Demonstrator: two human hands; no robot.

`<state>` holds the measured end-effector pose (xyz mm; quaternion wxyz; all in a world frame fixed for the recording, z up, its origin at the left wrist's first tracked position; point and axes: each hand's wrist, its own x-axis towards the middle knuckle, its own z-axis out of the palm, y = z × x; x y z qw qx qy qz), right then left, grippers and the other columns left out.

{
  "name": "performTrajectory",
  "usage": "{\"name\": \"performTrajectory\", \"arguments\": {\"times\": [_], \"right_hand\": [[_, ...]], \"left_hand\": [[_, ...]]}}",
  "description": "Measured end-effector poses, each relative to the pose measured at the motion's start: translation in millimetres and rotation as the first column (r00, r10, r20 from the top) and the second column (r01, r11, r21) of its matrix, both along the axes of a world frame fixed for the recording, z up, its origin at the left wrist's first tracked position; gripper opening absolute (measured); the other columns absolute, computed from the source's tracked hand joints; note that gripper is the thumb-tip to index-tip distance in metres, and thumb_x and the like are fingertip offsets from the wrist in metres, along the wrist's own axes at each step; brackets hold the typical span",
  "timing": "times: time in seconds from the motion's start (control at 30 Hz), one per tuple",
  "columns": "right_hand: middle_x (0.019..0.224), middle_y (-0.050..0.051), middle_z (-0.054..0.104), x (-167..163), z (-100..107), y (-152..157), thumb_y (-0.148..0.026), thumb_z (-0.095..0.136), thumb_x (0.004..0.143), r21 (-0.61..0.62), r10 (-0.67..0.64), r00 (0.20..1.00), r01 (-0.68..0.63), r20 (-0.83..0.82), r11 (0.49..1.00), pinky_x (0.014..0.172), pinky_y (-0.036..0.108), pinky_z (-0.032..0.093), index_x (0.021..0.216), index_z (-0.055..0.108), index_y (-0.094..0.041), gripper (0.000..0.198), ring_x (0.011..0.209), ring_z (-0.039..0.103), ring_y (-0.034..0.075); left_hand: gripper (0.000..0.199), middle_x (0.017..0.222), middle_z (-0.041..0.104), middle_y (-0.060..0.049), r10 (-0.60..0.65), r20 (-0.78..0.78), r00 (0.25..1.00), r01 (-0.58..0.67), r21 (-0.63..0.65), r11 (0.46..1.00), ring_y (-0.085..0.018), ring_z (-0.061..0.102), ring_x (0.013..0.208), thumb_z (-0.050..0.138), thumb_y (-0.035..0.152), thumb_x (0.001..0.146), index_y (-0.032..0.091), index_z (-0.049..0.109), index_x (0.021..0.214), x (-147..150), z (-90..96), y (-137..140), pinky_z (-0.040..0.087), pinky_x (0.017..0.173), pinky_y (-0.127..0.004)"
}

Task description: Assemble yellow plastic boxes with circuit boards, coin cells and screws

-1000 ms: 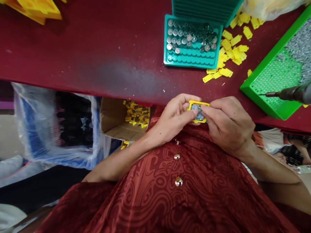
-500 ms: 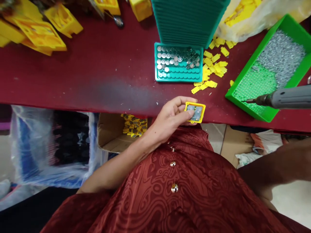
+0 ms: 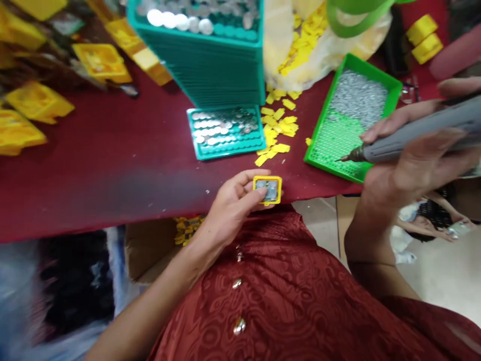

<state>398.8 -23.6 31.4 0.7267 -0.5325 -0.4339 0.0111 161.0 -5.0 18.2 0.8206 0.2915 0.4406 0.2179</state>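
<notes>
My left hand [image 3: 235,200] is closed on a small yellow plastic case [image 3: 279,190] with a grey inside, its thumb pressing on the inner part. The case is held just over the table's front edge. My right hand [image 3: 391,175] grips a grey electric screwdriver [image 3: 417,131], whose thin bit points left over the green basket [image 3: 317,135]. Small silver screws [image 3: 358,95] are heaped at the far end of that basket. Between the two hands, further back, small yellow plastic pieces [image 3: 278,123] lie loose on the table.
A teal tray [image 3: 225,150] of silver coin-like discs lies before a tall stack of teal trays [image 3: 210,70]. Yellow cases [image 3: 101,60] crowd the back left. A clear bag [image 3: 315,70] holds yellow pieces. Below the table edge stands a cardboard box [image 3: 141,250] with yellow parts.
The view has shifted and turned, with more of the right side showing. My right hand and most of the screwdriver have come into view. The left hand still holds the yellow case.
</notes>
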Motion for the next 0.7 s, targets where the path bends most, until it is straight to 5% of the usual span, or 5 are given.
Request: {"name": "performTrajectory", "arguments": {"times": [0.03, 0.1, 0.23, 0.47, 0.7], "right_hand": [[0.067, -0.009, 0.046, 7, -5, 8, -0.076, 0.069, 0.094, 0.137, -0.037, 0.993, 0.022, 0.110, 0.990, 0.044, 0.023, 0.035, 0.110, 0.055, -0.027, 0.053, 0.048, 0.044, 0.007], [0.061, -0.010, 0.043, 20, -14, 19, -0.073, 0.057, 0.104, 0.177, -0.134, 0.973, 0.101, 0.187, 0.979, 0.042, 0.023, 0.031, 0.110, 0.051, -0.027, 0.047, 0.044, 0.040, 0.007], [0.070, -0.002, 0.053, 27, -30, 21, -0.088, 0.029, 0.102, -0.148, -0.166, 0.947, 0.212, 0.274, 0.966, 0.053, 0.033, 0.041, 0.132, 0.044, -0.023, 0.074, 0.053, 0.048, 0.014], [0.081, 0.006, 0.055, 14, -33, 12, -0.082, 0.009, 0.103, -0.371, -0.083, 0.959, 0.183, 0.270, 0.910, 0.064, 0.039, 0.046, 0.158, 0.026, -0.023, 0.083, 0.068, 0.055, 0.022], [0.072, -0.003, 0.042, 11, -33, 20, -0.077, 0.025, 0.109, -0.159, -0.118, 0.942, 0.175, 0.315, 0.972, 0.051, 0.031, 0.037, 0.136, 0.037, -0.020, 0.064, 0.053, 0.038, 0.013]], "left_hand": [[0.046, 0.094, 0.084, -0.004, 0.001, -0.009, 1.000, -0.001, -0.007, 1.000, -0.016, 0.080, 0.080, 0.093, 0.026, 0.078, 0.016, 0.068, 0.116, 1, 0.1, 1, 0.065, 0.074, -0.024], [0.047, 0.093, 0.084, -0.005, 0.003, -0.016, 1.000, -0.003, -0.022, 1.000, -0.017, 0.082, 0.082, 0.096, 0.027, 0.075, 0.016, 0.069, 0.113, 3, 1.5, 3, 0.066, 0.072, -0.024], [0.044, 0.098, 0.086, -0.006, -0.002, -0.029, 1.000, 0.001, -0.033, 0.999, -0.020, 0.084, 0.085, 0.097, 0.029, 0.076, 0.017, 0.072, 0.110, 7, 6.3, 5, 0.068, 0.075, -0.026], [0.037, 0.100, 0.087, -0.007, 0.014, -0.034, 0.999, -0.014, 0.001, 1.000, -0.022, 0.085, 0.087, 0.095, 0.029, 0.080, 0.019, 0.073, 0.108, 9, 7.9, 6, 0.069, 0.082, -0.030], [0.039, 0.098, 0.087, -0.006, 0.026, -0.027, 0.999, -0.026, -0.008, 1.000, -0.021, 0.085, 0.086, 0.096, 0.029, 0.079, 0.019, 0.073, 0.110, 7, 5.9, 8, 0.070, 0.081, -0.028]]}}
